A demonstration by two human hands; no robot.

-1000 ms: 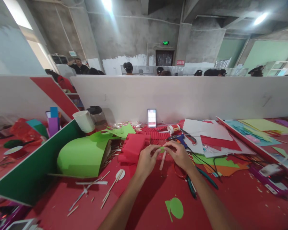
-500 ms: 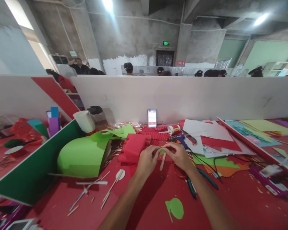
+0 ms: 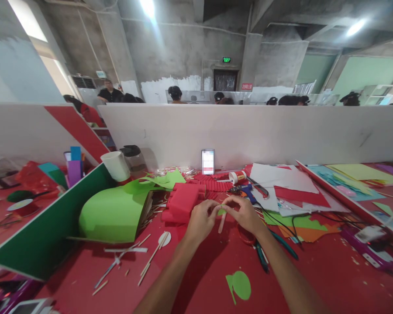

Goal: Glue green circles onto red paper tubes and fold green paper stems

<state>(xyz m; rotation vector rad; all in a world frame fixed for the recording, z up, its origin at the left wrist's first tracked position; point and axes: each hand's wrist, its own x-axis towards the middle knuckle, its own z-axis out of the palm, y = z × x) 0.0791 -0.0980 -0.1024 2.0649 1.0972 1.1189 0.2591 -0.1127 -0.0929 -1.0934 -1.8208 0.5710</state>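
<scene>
A small piece of green paper (image 3: 221,210) is pinched between my two hands above the red table. My left hand (image 3: 203,218) grips its left side with thumb and fingertips, and my right hand (image 3: 244,213) grips the right side. Just below the paper lies a pale stick-like strip (image 3: 222,223). A folded red paper bundle (image 3: 183,201) sits beside my left hand. To the right of my right hand is a blue glue gun (image 3: 248,192). Nearer to me lies a green paper oval (image 3: 241,285) with a thin offcut at its left.
Pliers (image 3: 261,257) and a roll of red tape (image 3: 246,235) lie by my right forearm. Curved green card (image 3: 113,213), a white cup (image 3: 115,166) and thin wooden sticks (image 3: 153,258) are at left. A phone (image 3: 208,162) leans on the partition; white sheets (image 3: 281,176) lie at right.
Both hands stay in nearly the same place, still holding the green paper, which shows slightly more between the fingers. A person in the background has lowered an arm.
</scene>
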